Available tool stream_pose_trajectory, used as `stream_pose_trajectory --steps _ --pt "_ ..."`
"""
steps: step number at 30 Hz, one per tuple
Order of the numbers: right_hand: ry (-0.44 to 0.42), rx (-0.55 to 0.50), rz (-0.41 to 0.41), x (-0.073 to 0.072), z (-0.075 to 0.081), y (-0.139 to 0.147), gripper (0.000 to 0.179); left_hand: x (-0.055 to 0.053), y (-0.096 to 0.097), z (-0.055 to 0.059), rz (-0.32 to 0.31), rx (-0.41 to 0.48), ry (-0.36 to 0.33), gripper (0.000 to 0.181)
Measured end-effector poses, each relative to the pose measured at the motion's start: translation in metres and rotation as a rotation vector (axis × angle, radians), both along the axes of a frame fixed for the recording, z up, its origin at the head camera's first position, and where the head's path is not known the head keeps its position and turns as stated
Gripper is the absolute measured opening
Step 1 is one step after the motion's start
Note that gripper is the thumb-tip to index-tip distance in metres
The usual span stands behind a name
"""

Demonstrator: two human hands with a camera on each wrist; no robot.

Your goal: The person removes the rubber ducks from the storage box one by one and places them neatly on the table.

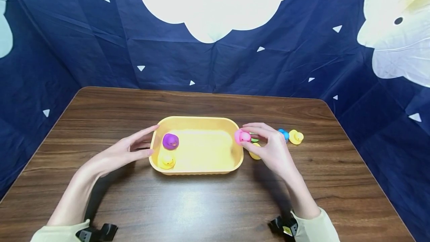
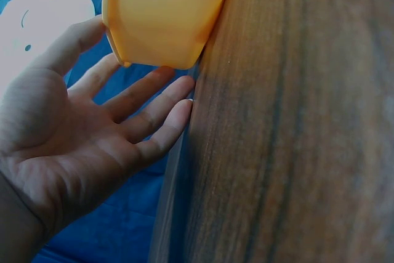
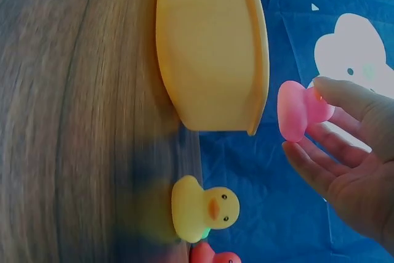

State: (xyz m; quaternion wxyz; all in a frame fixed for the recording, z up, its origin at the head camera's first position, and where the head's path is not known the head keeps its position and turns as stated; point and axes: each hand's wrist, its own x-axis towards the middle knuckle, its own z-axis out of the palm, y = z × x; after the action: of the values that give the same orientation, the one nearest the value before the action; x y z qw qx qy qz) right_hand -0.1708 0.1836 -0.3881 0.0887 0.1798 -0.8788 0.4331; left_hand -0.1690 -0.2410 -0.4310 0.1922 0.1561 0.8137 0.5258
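Observation:
A yellow plastic tub (image 1: 198, 167) stands mid-table, with a purple rubber duck (image 1: 170, 141) and a yellow rubber duck (image 1: 167, 160) inside at its left end. My left hand (image 1: 125, 150) rests its fingertips and thumb at the tub's left end, fingers spread and lightly bent. Between thumb and fingers, my right hand (image 1: 268, 145) pinches a pink rubber duck (image 3: 294, 112). In the head view the pink duck overlaps the tub's right rim; the right wrist view has it raised above the table, beside the tub (image 3: 212, 53).
Right of the tub, a yellow duck (image 3: 188, 210) sits partly behind my right hand, with a bit of green beside it and a red duck (image 3: 212, 255) at the frame's bottom. Farther right are a blue duck (image 1: 284, 135) and another yellow duck (image 1: 296, 137). Blue cloth (image 1: 100, 47) hangs behind the table.

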Motion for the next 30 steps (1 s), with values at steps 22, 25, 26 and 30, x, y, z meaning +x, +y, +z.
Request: stream_pose_trajectory --steps 22,25,26,30 --pt "0.008 -0.057 -0.027 -0.001 -0.008 0.036 0.035 0.0 -0.001 0.001 0.01 -0.043 0.0 0.073" --pt "0.007 -0.053 -0.029 0.0 -0.009 0.041 0.034 -0.001 -0.001 0.001 0.009 -0.038 -0.002 0.073" --pt "0.009 -0.044 -0.033 0.0 -0.009 0.042 0.034 -0.001 -0.001 0.001 0.009 -0.037 0.0 0.073" --pt "0.008 -0.013 -0.054 0.0 -0.011 0.048 0.034 -0.001 -0.001 0.0 0.005 -0.031 0.008 0.073"
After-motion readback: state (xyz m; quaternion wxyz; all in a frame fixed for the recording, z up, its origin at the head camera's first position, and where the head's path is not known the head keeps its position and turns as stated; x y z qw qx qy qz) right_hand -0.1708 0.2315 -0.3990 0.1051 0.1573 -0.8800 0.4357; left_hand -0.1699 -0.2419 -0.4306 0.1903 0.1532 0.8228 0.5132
